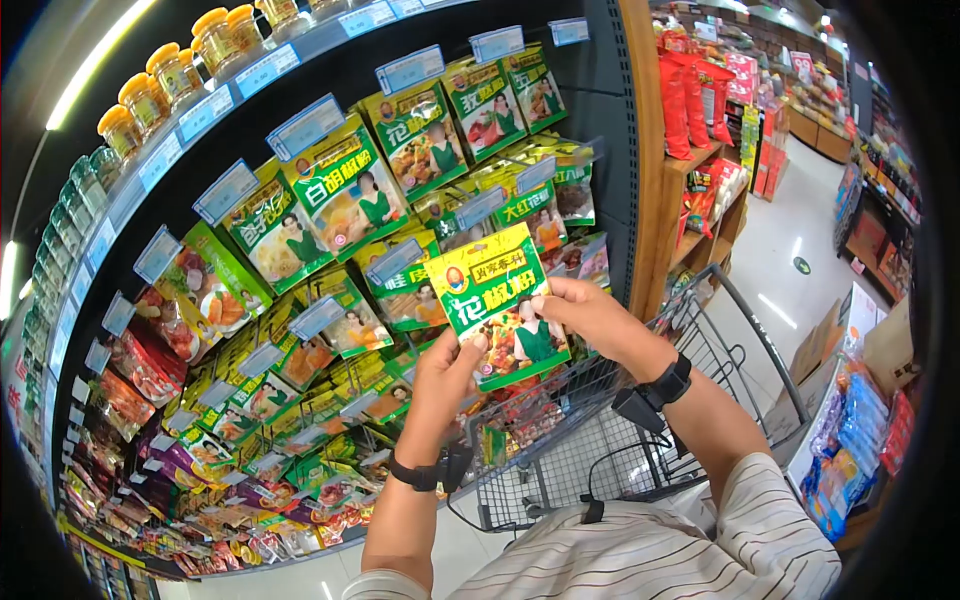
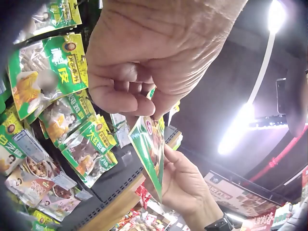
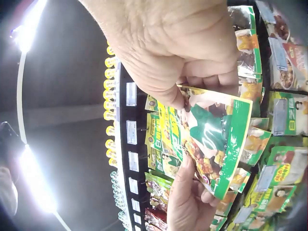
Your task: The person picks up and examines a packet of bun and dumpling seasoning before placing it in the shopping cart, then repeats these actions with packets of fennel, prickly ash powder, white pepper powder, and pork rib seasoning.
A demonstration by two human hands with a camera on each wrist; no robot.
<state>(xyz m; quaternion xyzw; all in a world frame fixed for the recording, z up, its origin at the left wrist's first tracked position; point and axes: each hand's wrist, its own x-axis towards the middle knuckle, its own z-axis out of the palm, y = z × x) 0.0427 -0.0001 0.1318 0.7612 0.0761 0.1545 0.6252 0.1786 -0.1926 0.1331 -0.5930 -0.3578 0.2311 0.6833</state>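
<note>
Between both hands is a yellow and green seasoning packet (image 1: 497,308), held upright with its printed front toward the head camera. My left hand (image 1: 446,378) pinches its lower left edge, thumb on the front. On the opposite side, my right hand (image 1: 598,318) grips the right edge with the thumb over the front. In the left wrist view the packet (image 2: 150,149) appears nearly edge-on, with curled left fingers (image 2: 126,98) at its top. The right wrist view shows the packet's green lower part (image 3: 211,134) and both thumbs on it.
Hanging seasoning packets (image 1: 345,190) fill the shelf ahead, with price tags (image 1: 305,127) above them. Jars with yellow lids (image 1: 170,75) line the upper shelf. A wire shopping cart (image 1: 640,440) stands below and right of the hands. Red bags (image 1: 690,100) sit on a wooden rack.
</note>
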